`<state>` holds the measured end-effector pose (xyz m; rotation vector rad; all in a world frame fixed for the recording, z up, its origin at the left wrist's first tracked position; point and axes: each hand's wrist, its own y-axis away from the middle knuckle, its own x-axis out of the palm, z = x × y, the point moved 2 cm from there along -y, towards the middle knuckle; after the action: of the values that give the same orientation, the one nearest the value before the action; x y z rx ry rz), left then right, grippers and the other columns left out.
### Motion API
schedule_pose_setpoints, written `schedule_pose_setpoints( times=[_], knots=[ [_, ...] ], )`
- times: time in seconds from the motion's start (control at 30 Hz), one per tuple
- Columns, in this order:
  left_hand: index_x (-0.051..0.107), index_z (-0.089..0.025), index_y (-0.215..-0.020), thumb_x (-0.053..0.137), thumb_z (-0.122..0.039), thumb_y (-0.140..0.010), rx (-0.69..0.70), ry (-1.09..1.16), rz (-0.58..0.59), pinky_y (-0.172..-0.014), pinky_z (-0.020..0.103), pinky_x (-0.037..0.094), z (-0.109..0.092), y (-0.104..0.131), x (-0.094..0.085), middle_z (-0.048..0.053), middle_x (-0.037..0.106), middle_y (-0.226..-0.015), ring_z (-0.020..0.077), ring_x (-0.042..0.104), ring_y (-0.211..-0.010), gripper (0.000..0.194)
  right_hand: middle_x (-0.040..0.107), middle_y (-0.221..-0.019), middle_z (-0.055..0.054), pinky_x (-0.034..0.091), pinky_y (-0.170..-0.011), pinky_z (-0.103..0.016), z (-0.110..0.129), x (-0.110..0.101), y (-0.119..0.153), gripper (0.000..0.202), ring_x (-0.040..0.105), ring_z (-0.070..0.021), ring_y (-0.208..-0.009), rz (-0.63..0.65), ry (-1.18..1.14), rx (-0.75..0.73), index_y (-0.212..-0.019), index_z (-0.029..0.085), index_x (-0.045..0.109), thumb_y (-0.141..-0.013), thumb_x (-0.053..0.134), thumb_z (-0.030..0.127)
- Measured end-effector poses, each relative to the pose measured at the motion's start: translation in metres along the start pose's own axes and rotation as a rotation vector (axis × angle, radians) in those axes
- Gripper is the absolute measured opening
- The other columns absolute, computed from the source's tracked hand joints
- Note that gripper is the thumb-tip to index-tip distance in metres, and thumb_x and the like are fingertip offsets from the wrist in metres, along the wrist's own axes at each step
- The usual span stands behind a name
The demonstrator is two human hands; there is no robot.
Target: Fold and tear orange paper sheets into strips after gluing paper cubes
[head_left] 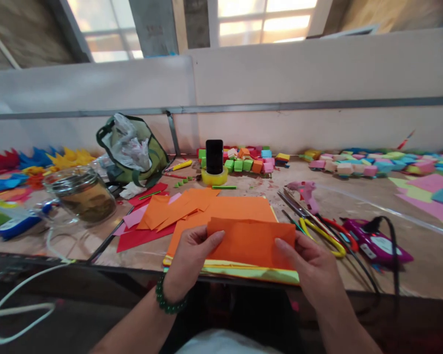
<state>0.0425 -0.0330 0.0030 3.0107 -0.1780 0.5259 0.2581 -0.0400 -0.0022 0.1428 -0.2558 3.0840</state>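
A folded-looking strip of orange paper [251, 243] is stretched between my two hands, just above a stack of coloured paper [239, 206] whose top sheet is orange. My left hand [192, 258] pinches its left end, thumb in front and fingers behind. At the other end, my right hand [313, 265] grips it the same way. To the left of the stack lie loose orange paper pieces [180, 206], with a red sheet [143, 239] partly beneath them. Yellow-handled scissors [323, 237] rest to the right of my right hand.
A pink glue gun [305, 191] and a purple device with a black cable [378, 241] sit at the right. Behind the stack, a phone [214, 156] stands in a yellow tape roll [214, 177]. On the left are a glass jar [83, 196] and a green bag [147, 152].
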Motion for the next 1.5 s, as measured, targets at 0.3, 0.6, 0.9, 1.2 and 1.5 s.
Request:
schedule_pose_setpoints(
  times=[0.3, 0.6, 0.9, 1.2, 1.5],
  knots=[
    [0.06, -0.013, -0.062, 0.073, -0.043, -0.072, 0.114, -0.161, -0.058, -0.053, 0.02, 0.036, -0.004, 0.0, -0.006, -0.003, 0.049, -0.056, 0.0079, 0.043, -0.054, 0.034, 0.075, -0.079, -0.005, 0.06, -0.064, -0.03, 0.003, -0.006, 0.0, 0.023, 0.071, -0.0237, -0.074, -0.067, 0.149, -0.009, -0.085, 0.021, 0.077, -0.07, 0.075, 0.037],
    [0.051, -0.013, -0.056, 0.072, -0.045, -0.071, 0.108, -0.234, -0.068, -0.049, 0.019, 0.025, -0.006, 0.002, -0.009, -0.005, 0.037, -0.056, 0.0061, 0.031, -0.054, 0.041, 0.074, -0.08, -0.005, 0.059, -0.067, -0.034, 0.0, -0.009, 0.0, 0.023, 0.07, -0.0241, -0.071, -0.03, 0.096, 0.046, -0.087, 0.022, 0.077, -0.072, 0.073, 0.039],
    [0.06, -0.013, -0.059, 0.08, -0.04, -0.063, 0.024, -0.219, -0.174, -0.048, 0.015, 0.033, -0.005, 0.011, -0.018, -0.004, 0.05, -0.055, 0.006, 0.041, -0.053, 0.034, 0.065, -0.068, -0.001, 0.052, -0.062, -0.028, -0.004, -0.005, 0.008, 0.023, 0.06, -0.0159, -0.063, -0.058, -0.008, 0.093, -0.074, 0.019, 0.069, -0.076, 0.071, 0.041],
    [0.064, -0.015, -0.059, 0.083, -0.035, -0.059, -0.05, -0.142, -0.181, -0.042, 0.015, 0.035, -0.007, 0.019, -0.018, -0.003, 0.058, -0.055, 0.0077, 0.049, -0.049, 0.027, 0.063, -0.065, -0.002, 0.049, -0.06, -0.028, 0.003, -0.002, 0.01, 0.031, 0.057, -0.0156, -0.061, -0.07, 0.0, 0.071, -0.074, 0.016, 0.07, -0.072, 0.072, 0.047],
    [0.062, -0.015, -0.061, 0.08, -0.04, -0.064, -0.037, -0.227, -0.153, -0.045, 0.016, 0.036, -0.007, 0.02, -0.018, -0.002, 0.057, -0.058, 0.0084, 0.048, -0.052, 0.03, 0.062, -0.064, -0.002, 0.049, -0.06, -0.027, 0.001, -0.002, 0.01, 0.031, 0.057, -0.0155, -0.063, -0.067, 0.042, 0.057, -0.071, 0.016, 0.069, -0.074, 0.07, 0.047]
  ],
)
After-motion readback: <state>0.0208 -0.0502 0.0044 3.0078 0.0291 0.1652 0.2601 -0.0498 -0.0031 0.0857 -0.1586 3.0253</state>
